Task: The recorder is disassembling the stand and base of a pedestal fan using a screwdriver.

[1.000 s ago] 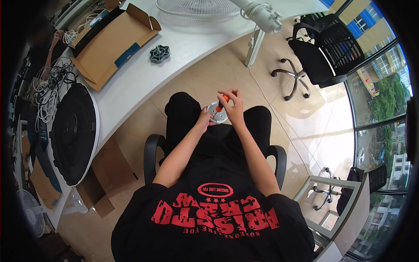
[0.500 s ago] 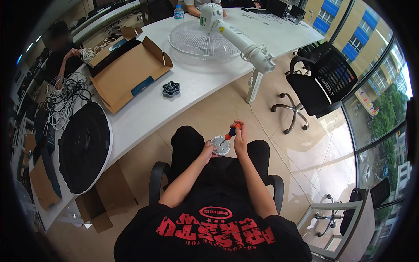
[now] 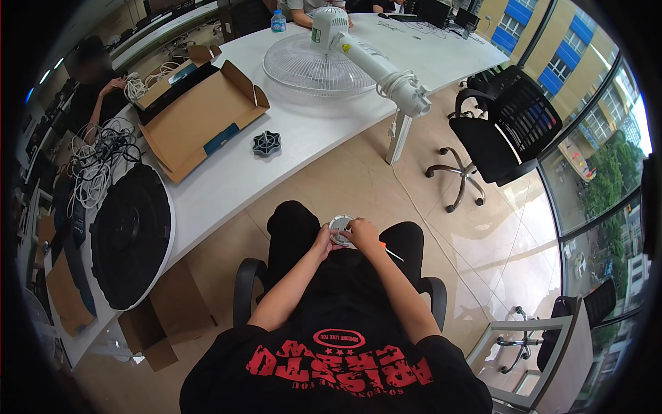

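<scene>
Above my lap, my left hand (image 3: 325, 241) grips the edge of a small round white disc-shaped part (image 3: 338, 221), its thumb on the near face. My right hand (image 3: 361, 232) is closed, its fingertips at the disc's face; whether they pinch something small there I cannot make out. From the outer side of that hand sticks a screwdriver (image 3: 394, 254), its orange handle end mostly covered by the palm and its thin shaft slanting down to the right, away from the disc.
The white table (image 3: 276, 172) ahead bears a dark star-shaped knob (image 3: 266, 143), an open cardboard box (image 3: 200, 124), a white fan (image 3: 321, 65), a round black base (image 3: 131, 238) and tangled cables (image 3: 103, 162). A person (image 3: 93, 86) sits at the far left. An office chair (image 3: 507, 127) stands right.
The screwdriver's tip has left the disc and now points away to the right. My right hand has come down and left, bringing its fingers onto the disc. My view has shifted slightly.
</scene>
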A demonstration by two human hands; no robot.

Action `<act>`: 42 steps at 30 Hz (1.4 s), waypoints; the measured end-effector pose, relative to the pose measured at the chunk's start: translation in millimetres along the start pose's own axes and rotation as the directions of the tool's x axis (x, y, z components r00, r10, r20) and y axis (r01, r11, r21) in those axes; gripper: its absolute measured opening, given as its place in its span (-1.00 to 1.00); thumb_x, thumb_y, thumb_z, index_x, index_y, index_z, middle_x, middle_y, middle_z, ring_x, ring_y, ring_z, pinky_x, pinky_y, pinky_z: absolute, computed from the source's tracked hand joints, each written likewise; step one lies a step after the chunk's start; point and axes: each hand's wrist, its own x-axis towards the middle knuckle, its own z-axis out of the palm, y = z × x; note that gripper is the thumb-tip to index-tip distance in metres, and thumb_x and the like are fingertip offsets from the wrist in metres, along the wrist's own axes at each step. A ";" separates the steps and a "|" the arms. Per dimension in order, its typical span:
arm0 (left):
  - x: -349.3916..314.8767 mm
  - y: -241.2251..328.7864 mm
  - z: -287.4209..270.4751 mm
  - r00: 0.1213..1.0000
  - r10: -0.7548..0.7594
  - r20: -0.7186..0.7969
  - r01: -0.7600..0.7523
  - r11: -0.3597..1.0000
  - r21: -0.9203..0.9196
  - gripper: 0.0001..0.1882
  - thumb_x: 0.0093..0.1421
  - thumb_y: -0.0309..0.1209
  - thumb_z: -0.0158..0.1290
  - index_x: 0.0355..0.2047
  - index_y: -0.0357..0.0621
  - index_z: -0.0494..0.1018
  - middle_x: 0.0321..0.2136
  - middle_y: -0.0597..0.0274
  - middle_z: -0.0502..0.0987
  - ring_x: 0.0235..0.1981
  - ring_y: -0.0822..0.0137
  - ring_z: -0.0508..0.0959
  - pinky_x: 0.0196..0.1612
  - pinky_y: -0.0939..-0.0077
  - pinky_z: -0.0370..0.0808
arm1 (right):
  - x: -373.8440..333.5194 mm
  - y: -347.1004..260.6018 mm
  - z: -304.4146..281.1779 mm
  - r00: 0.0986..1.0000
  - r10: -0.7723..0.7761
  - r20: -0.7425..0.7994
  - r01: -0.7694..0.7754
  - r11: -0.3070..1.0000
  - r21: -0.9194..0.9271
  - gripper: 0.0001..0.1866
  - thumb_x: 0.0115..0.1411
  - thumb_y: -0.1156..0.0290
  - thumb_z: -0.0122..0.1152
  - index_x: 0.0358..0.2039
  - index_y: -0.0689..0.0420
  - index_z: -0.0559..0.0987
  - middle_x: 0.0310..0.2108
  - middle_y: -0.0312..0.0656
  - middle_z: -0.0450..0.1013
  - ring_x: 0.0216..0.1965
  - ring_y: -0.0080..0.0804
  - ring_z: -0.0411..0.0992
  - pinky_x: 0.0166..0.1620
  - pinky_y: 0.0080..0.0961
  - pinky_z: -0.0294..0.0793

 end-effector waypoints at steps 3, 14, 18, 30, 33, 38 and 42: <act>-3.7 0.2 6.1 0.998 -0.001 -0.056 0.005 0.997 0.075 -0.64 0.37 -0.37 -0.19 0.14 -0.10 0.28 -0.04 0.02 0.52 -0.08 0.06 0.65 -0.06 0.00 0.68 | 1.8 -1.9 19.4 1.000 0.002 -0.022 -0.003 0.998 -0.065 -0.65 0.08 0.05 0.40 -0.35 0.08 0.75 -0.36 -0.01 0.62 -0.33 -0.03 0.61 -0.27 -0.14 0.59; -9.8 3.5 6.7 0.999 0.015 -0.045 -0.012 0.997 0.077 -0.60 0.45 -0.10 -0.20 0.14 -0.04 0.26 -0.04 0.05 0.49 -0.12 0.13 0.63 -0.14 0.04 0.67 | 0.0 -17.0 42.1 1.000 -0.020 -0.011 0.018 0.986 -0.163 -0.74 0.08 0.18 0.39 -0.44 0.14 0.72 -0.39 -0.05 0.64 -0.37 -0.06 0.64 -0.32 -0.17 0.62; -11.6 4.6 3.7 0.998 0.009 -0.068 -0.005 0.998 0.062 -0.55 0.44 -0.06 -0.19 0.18 -0.04 0.24 -0.03 0.07 0.50 -0.12 0.15 0.63 -0.13 0.03 0.66 | -0.6 -22.4 35.2 0.999 -0.001 0.035 0.007 0.981 -0.194 -0.76 0.11 0.21 0.36 -0.43 0.14 0.73 -0.38 -0.07 0.64 -0.35 -0.08 0.66 -0.32 -0.20 0.63; -22.9 8.2 -12.9 0.994 0.036 -0.106 -0.030 0.998 0.053 -0.52 0.44 0.00 -0.20 0.17 -0.04 0.25 -0.06 0.14 0.51 -0.15 0.19 0.63 -0.09 0.05 0.64 | 3.8 -43.4 42.8 0.987 -0.153 0.045 0.157 0.982 -0.107 -0.84 0.12 0.39 0.25 -0.37 0.17 0.71 -0.24 0.03 0.62 -0.28 -0.02 0.65 -0.26 -0.12 0.64; -25.0 7.0 -20.1 0.991 0.060 -0.118 -0.055 0.997 0.045 -0.49 0.45 0.02 -0.20 0.21 -0.05 0.24 -0.01 0.12 0.50 -0.11 0.17 0.62 -0.08 0.04 0.63 | 5.1 -49.3 39.8 0.990 -0.113 0.088 0.122 0.987 -0.104 -0.83 0.13 0.38 0.25 -0.35 0.19 0.69 -0.21 0.04 0.61 -0.24 0.00 0.65 -0.24 -0.12 0.65; -26.7 6.1 -30.3 0.993 0.048 -0.111 -0.047 0.999 0.015 -0.45 0.45 0.04 -0.20 0.25 -0.05 0.22 0.04 0.09 0.49 -0.06 0.14 0.62 -0.06 0.02 0.63 | 8.8 -54.4 43.1 0.980 -0.083 0.180 0.108 0.985 -0.134 -0.80 0.13 0.35 0.27 -0.31 0.19 0.69 -0.19 0.03 0.60 -0.23 0.00 0.64 -0.23 -0.11 0.64; -29.5 5.4 -36.3 0.990 0.042 -0.136 -0.041 0.999 0.006 -0.43 0.44 0.07 -0.19 0.26 -0.04 0.23 0.04 0.08 0.49 -0.06 0.13 0.62 -0.07 0.02 0.65 | 10.2 -54.9 48.7 0.967 -0.232 0.108 0.243 0.966 -0.094 -0.77 0.14 0.28 0.29 -0.33 0.19 0.70 -0.23 0.03 0.60 -0.27 0.00 0.64 -0.26 -0.11 0.64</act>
